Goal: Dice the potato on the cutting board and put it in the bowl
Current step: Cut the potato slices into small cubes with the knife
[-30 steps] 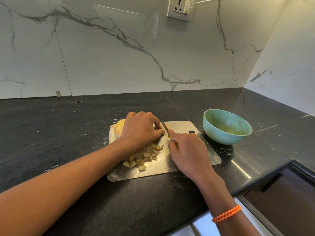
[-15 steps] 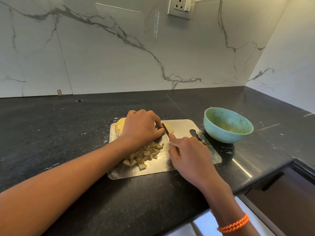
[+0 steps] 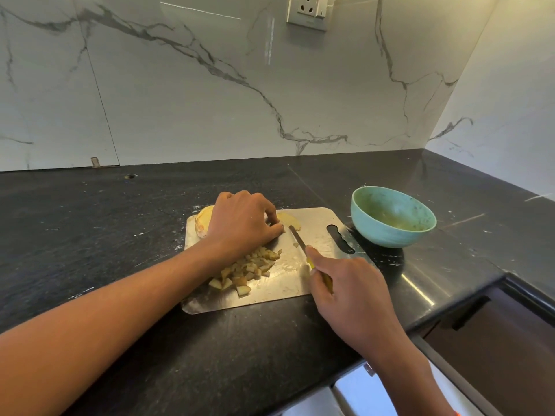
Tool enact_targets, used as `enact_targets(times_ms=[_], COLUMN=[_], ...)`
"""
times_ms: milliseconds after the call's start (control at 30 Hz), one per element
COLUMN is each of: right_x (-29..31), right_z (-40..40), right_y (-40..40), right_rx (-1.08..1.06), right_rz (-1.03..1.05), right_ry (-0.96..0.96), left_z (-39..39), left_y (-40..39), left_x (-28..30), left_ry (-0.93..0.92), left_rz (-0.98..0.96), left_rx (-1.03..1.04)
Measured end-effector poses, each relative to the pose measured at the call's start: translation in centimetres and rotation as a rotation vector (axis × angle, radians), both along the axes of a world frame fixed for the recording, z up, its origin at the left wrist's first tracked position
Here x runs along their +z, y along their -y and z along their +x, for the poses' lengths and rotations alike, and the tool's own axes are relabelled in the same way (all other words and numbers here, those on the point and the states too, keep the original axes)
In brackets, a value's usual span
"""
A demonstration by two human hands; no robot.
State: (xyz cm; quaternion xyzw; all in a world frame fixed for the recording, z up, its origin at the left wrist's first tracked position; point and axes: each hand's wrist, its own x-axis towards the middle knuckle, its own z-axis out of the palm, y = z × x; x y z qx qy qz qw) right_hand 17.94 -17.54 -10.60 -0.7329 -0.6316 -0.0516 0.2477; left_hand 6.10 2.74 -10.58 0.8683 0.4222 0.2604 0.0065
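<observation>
A steel cutting board [image 3: 315, 223] lies on the black counter. My left hand [image 3: 243, 223] curls over a yellow potato piece [image 3: 202, 220] at the board's far left, pinning it down; a thin slice [image 3: 289, 220] shows past the fingertips. A heap of diced potato [image 3: 246, 271] sits near the board's front, just below my left wrist. My right hand [image 3: 351, 286] grips a knife [image 3: 298, 238] with a yellow handle, its blade lying low over the board to the right of my left fingers. The teal bowl [image 3: 387, 232] stands right of the board.
The black counter [image 3: 105, 235] runs to a marble wall behind and a corner at the right. Its front edge drops off at the lower right above a dark drawer front [image 3: 495, 331]. A wall socket [image 3: 307, 12] sits high above the board.
My right hand has drawn the knife back toward me and to the right, away from the potato. My left hand stays on the potato piece.
</observation>
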Motion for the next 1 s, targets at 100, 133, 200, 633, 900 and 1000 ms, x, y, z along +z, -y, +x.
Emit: enact_targets(times_ms=[100,133,200,633,900,1000], right_x=[0.6,0.7,0.9,0.6,0.5,0.4], right_z=[-0.4,-0.4,-0.4,-0.5,-0.5,-0.5], right_y=[-1.2,-1.8,-3.2,-4.5,-4.5,-4.5], right_rx=[0.012,0.011,-0.006,-0.02,0.004,0.008], right_rz=[-0.021,-0.03,-0.042,0.019,0.001,0.0], right_ry=[-0.01,-0.009,0.008,-0.021,-0.006,0.009], left_z=[-0.1,-0.1,-0.2,-0.9,-0.8,-0.8], left_y=[0.0,0.1,0.2,-0.1,-0.2,-0.2], left_x=[0.0,0.0,0.0,0.6,0.4,0.2], left_ry=[0.0,0.004,0.014,0.13,0.116,0.109], left_rz=[-0.001,-0.001,0.007,-0.012,-0.031,-0.029], left_rx=[0.002,0.002,-0.002,0.039,0.025,0.022])
